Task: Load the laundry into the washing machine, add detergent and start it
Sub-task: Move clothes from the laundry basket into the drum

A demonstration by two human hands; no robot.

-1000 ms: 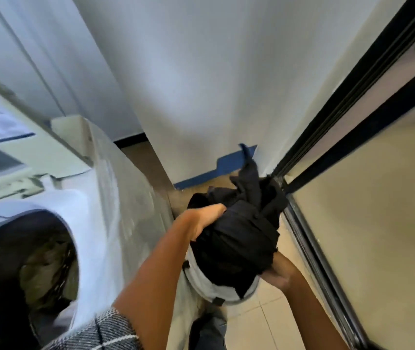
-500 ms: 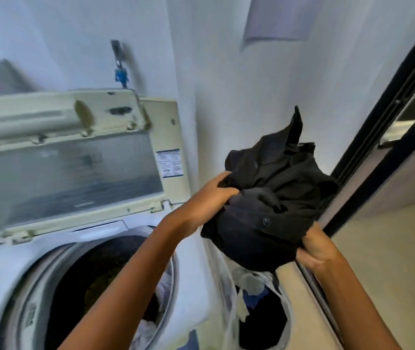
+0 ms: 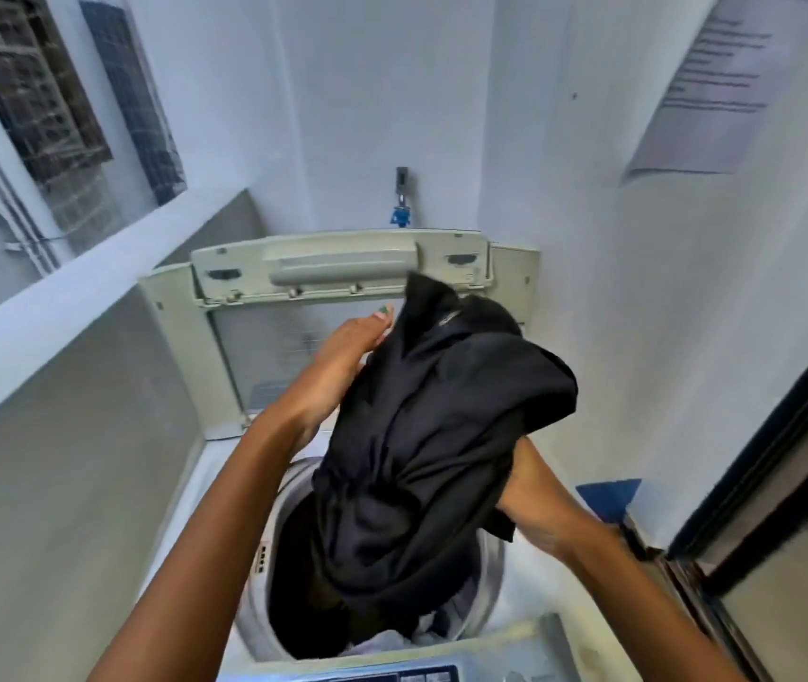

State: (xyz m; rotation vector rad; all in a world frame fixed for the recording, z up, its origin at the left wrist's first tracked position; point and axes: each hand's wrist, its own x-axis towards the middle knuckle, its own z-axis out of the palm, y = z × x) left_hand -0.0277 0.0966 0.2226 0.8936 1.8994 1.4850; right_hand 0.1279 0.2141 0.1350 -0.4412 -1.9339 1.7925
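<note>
A bundle of black clothes (image 3: 431, 435) hangs right over the open drum (image 3: 288, 573) of a white top-loading washing machine (image 3: 215, 509). My left hand (image 3: 338, 366) presses against the bundle's left side, thumb up. Under the bundle's right edge, my right hand (image 3: 534, 504) grips the fabric. The machine's lid (image 3: 343, 268) stands raised at the back. Pale laundry (image 3: 441, 632) shows at the drum's bottom right. The control panel (image 3: 392, 674) runs along the near edge.
A grey wall with a white ledge (image 3: 72, 307) closes in on the left, windows above it. A water tap (image 3: 401, 199) sits on the back wall. A dark-framed sliding door (image 3: 761, 484) runs along the right; a paper notice (image 3: 702, 91) hangs above.
Both hands lifted the black bundle out of the basket on the floor at the right and swung it left, over the washing machine's drum. The view has turned to face the machine.
</note>
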